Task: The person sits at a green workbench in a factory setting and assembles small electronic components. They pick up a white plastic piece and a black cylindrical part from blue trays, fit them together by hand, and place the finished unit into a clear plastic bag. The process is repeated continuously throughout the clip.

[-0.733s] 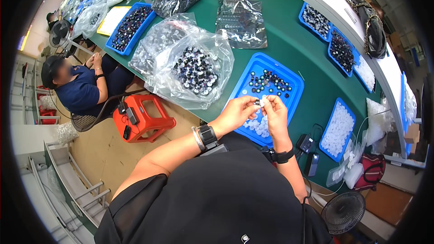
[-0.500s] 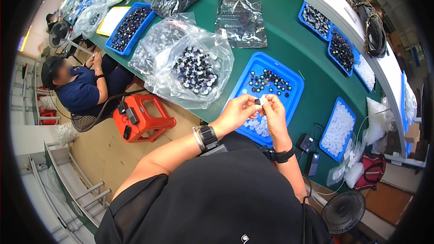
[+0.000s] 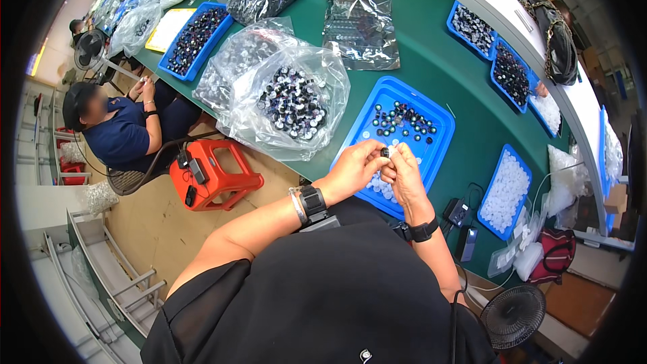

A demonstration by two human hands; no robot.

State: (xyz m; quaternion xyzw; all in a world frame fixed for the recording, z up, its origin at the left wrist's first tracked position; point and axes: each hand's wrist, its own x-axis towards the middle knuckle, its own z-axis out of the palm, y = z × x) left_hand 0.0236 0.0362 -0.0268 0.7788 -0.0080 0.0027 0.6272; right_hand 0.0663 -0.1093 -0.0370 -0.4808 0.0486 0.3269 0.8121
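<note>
My left hand [image 3: 356,170] pinches a small black cylindrical part [image 3: 385,152] between thumb and fingertips. Against its other end press the closed fingers of my right hand [image 3: 406,176], with a pale bit showing between them. Both hands meet over the near half of a blue tray [image 3: 441,136]. Inside this tray, small dark round parts [image 3: 404,121] with shiny tops lie toward the far side. White translucent discs [image 3: 382,187] are heaped at the near side, partly covered by my hands.
An open clear bag [image 3: 296,104] of black-and-white parts lies left of the tray. A blue tray of white caps [image 3: 504,192] stands at right, near black power adapters [image 3: 465,243]. A red stool [image 3: 212,172] stands left; beyond it a person [image 3: 121,125] sits.
The fingers of my right hand have curled in more around the small part. My left hand keeps its pinch at nearly the same place.
</note>
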